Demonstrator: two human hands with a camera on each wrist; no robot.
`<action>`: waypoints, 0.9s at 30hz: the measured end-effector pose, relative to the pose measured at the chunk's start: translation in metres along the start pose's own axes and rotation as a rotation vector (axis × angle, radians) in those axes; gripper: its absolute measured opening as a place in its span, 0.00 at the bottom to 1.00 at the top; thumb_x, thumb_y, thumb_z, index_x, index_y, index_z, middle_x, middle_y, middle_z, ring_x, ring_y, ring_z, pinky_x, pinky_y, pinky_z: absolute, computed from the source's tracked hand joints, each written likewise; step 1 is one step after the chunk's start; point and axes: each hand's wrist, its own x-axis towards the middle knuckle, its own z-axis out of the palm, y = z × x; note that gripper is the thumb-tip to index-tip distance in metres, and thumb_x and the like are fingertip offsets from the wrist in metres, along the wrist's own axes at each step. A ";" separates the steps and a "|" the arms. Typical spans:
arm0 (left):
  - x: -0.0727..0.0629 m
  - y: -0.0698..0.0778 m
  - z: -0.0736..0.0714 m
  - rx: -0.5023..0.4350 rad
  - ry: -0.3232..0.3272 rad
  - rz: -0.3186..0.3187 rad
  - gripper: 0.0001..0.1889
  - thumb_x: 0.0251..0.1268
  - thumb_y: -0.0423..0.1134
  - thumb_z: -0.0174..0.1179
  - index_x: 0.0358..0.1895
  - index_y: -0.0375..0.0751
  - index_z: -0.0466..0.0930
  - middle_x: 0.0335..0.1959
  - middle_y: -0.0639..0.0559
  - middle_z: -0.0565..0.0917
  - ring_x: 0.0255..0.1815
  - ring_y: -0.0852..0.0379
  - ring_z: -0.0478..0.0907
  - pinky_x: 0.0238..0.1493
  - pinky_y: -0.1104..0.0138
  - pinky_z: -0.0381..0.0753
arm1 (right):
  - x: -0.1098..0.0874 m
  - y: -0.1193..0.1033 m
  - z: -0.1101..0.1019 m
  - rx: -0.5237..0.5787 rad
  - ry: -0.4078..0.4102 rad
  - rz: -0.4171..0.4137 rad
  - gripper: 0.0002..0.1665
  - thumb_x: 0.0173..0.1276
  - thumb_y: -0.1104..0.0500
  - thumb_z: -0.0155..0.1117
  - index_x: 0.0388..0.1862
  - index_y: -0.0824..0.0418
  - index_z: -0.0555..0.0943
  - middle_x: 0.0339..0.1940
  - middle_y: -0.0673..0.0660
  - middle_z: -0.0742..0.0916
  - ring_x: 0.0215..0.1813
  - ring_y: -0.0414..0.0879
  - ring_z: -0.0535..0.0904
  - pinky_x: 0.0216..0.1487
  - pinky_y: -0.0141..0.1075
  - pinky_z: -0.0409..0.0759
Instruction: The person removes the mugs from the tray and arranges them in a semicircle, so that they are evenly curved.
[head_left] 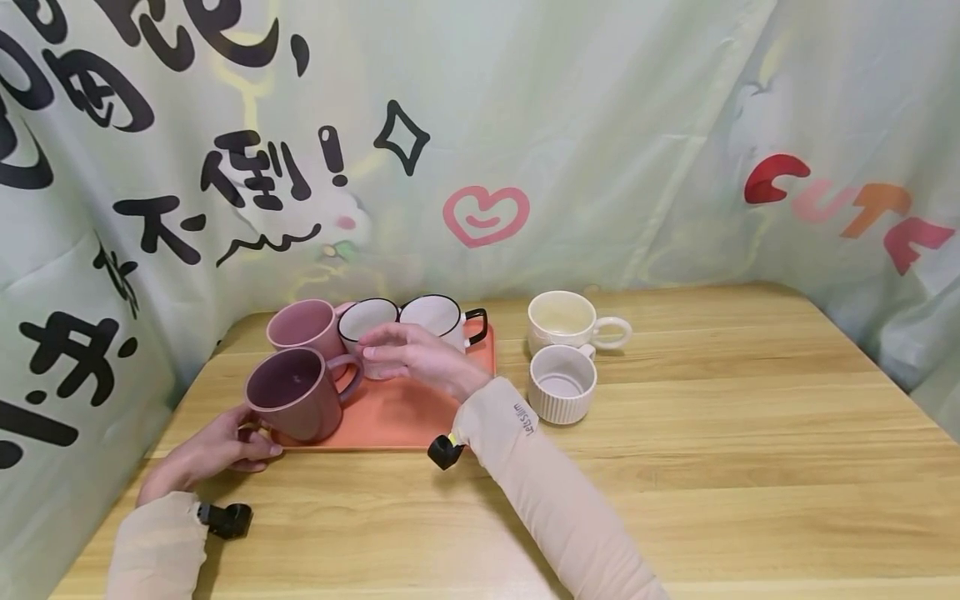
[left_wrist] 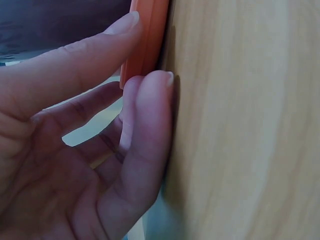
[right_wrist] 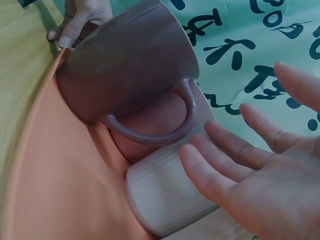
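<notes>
My left hand [head_left: 225,446] pinches the near left corner of the orange tray [head_left: 405,417], which lies on the wooden table [head_left: 712,475]. My right hand [head_left: 423,358] is over the tray with its fingers loosely extended, holding nothing; I can't tell whether it touches the nearest white mug [head_left: 369,317]. A purple mug [head_left: 303,408], a pink mug [head_left: 303,329] and a second white mug [head_left: 433,317] also stand upright on the tray. To the tray's right I see a cream cup [head_left: 558,325] just behind a ribbed cup [head_left: 562,396].
</notes>
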 end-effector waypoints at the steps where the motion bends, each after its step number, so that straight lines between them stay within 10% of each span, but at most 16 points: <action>1: 0.000 0.000 0.000 -0.001 -0.003 0.004 0.30 0.66 0.27 0.66 0.62 0.20 0.58 0.47 0.37 0.71 0.38 0.55 0.78 0.38 0.60 0.87 | 0.001 0.001 0.000 0.000 0.004 0.002 0.22 0.78 0.70 0.51 0.67 0.78 0.67 0.67 0.73 0.74 0.69 0.67 0.70 0.71 0.55 0.67; 21: 0.000 0.000 -0.001 -0.003 -0.010 0.004 0.30 0.66 0.27 0.65 0.63 0.20 0.57 0.47 0.37 0.71 0.39 0.55 0.79 0.38 0.60 0.87 | 0.002 0.021 0.008 -0.048 0.034 0.047 0.20 0.77 0.66 0.57 0.63 0.75 0.72 0.46 0.54 0.82 0.55 0.59 0.80 0.64 0.56 0.74; 27: -0.001 0.001 0.000 -0.001 -0.009 0.013 0.30 0.66 0.28 0.66 0.63 0.20 0.58 0.47 0.37 0.72 0.39 0.55 0.78 0.38 0.61 0.87 | 0.002 0.024 0.015 -0.042 -0.024 0.062 0.22 0.77 0.67 0.56 0.66 0.73 0.69 0.52 0.63 0.82 0.62 0.67 0.77 0.60 0.57 0.78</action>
